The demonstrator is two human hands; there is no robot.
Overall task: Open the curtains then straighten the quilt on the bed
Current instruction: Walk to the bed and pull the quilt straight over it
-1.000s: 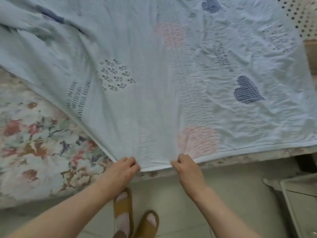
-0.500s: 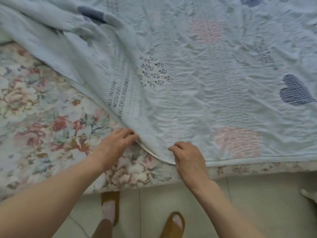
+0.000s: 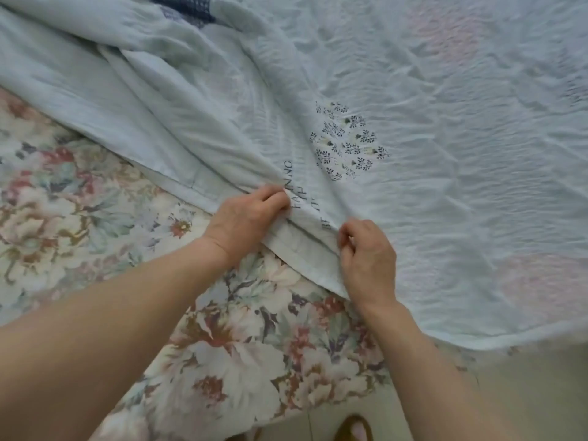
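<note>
A pale blue quilt with heart prints and lettering covers the upper and right part of the bed, bunched in folds at the upper left. Its left edge runs diagonally across a floral bedsheet. My left hand grips a fold of the quilt near that edge, fingers curled into the cloth. My right hand pinches the quilt's edge a little lower and to the right. The cloth between both hands is gathered into a ridge. No curtains are in view.
The bed's near edge runs along the bottom, with pale tiled floor below it at the right. A brown slipper on my foot shows at the bottom edge.
Both hands have moved up the quilt's left edge, away from its bottom corner, and now grip bunched cloth. The view has shifted left and closer to the bed.
</note>
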